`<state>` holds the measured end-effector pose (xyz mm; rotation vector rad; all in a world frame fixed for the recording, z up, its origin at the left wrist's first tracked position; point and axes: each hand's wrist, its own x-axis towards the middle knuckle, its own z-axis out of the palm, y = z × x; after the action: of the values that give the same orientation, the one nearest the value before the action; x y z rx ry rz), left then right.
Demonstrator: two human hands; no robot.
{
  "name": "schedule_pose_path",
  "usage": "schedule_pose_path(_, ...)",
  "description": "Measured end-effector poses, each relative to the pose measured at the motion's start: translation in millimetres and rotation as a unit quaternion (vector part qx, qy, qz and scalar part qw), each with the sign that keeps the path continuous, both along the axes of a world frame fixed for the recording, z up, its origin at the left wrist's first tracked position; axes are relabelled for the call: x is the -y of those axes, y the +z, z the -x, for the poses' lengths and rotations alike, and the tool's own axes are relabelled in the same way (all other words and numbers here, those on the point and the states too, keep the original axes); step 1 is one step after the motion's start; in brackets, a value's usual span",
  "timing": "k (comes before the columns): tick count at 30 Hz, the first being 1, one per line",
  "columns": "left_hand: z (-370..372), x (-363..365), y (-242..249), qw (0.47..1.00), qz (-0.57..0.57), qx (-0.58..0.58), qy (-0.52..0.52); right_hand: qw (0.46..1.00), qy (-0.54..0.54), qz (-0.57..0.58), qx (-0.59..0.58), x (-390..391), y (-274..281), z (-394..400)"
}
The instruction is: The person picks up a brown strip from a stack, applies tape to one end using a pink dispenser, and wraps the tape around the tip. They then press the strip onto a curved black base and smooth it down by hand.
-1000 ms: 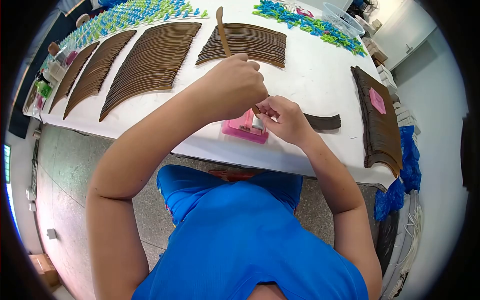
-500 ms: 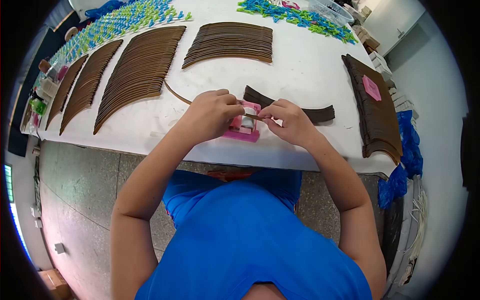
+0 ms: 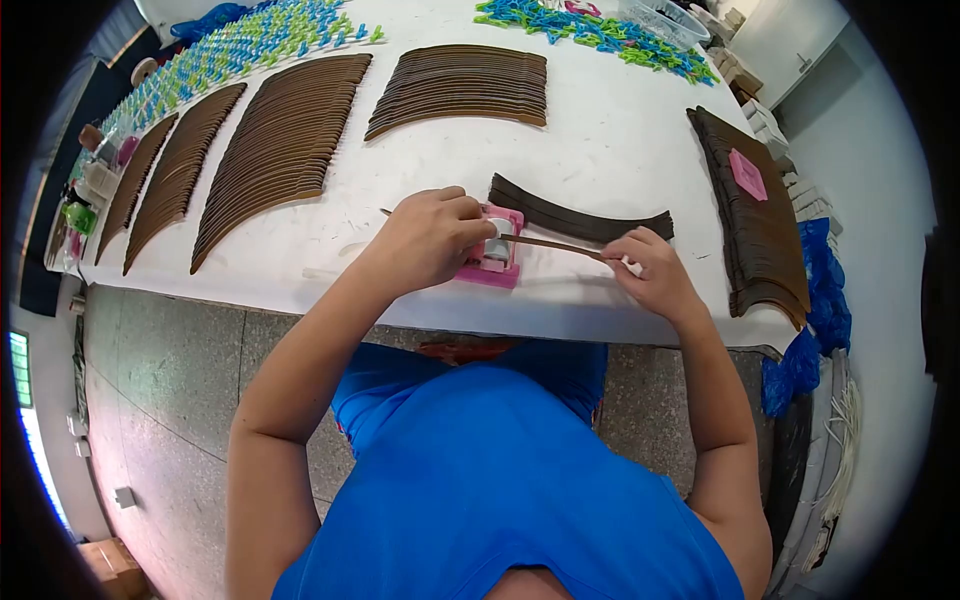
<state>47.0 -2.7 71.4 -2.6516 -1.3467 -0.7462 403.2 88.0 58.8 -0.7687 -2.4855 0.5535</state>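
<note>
Head view shows the left hand (image 3: 432, 240) closed over one end of a thin brown strip (image 3: 550, 243), pressing it at the pink tool (image 3: 494, 252) near the table (image 3: 600, 150) edge. The right hand (image 3: 650, 272) pinches the strip's other end, to the right. A short pile of strips (image 3: 585, 218) lies just beyond (longer rows sit farther off). If either pinch loosens, the strip could likely slip out of the tool or bend crooked.

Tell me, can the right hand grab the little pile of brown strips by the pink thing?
Probably yes. The right hand sits just in front of the brown strips, with bare table between, though it's pinching one strip now.
</note>
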Motion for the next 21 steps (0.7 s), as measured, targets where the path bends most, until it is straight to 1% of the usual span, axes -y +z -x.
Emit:
schedule_pose_path(1,-0.7,-0.1,-0.1,1.0,0.002,-0.007,-0.002,0.999,-0.034,-0.001,0.019,0.5,-0.5,-16.5)
schedule_pose_path(2,-0.4,-1.1,-0.6,1.0,0.003,-0.007,-0.002,0.999,-0.033,-0.001,0.019,1.4,-0.9,-31.4)
schedule_pose_path(4,-1.2,-3.6,-2.2,1.0,0.003,-0.006,-0.011,0.994,-0.102,-0.005,0.036,4.2,-1.7,-55.5)
schedule_pose_path(7,-6.5,-4.8,3.8,1.0,0.014,-0.008,-0.016,0.989,-0.141,0.017,0.042,8.2,-1.2,-72.0)
schedule_pose_path(11,-9.9,-8.3,7.2,0.999,0.021,-0.02,-0.02,0.988,-0.15,-0.009,0.035,8.4,1.8,-74.9)
schedule_pose_path(13,-13.5,-9.7,9.2,1.0,0.01,-0.018,-0.024,0.988,-0.136,-0.066,0.031,4.4,8.4,-77.2)
schedule_pose_path(14,-15.5,-11.0,8.3,0.999,0.01,-0.019,-0.024,0.988,-0.136,-0.066,0.03,2.9,15.0,-77.7)
schedule_pose_path(16,-20.3,-14.6,3.7,0.999,0.011,0.01,-0.035,0.983,-0.144,-0.109,0.021,0.3,33.7,-78.8)
schedule_pose_path(17,-23.1,-15.9,1.7,0.999,0.013,0.011,-0.036,0.984,-0.144,-0.107,0.022,-2.2,42.2,-80.8)
schedule_pose_path(20,-30.6,-21.2,0.1,0.999,0.015,0.035,-0.038,0.969,-0.164,-0.179,0.044,-14.7,73.7,-81.4)
schedule_pose_path(21,-33.7,-22.4,-0.5,0.997,0.021,0.069,-0.031,0.969,-0.167,-0.177,0.044,-19.1,85.7,-78.5)
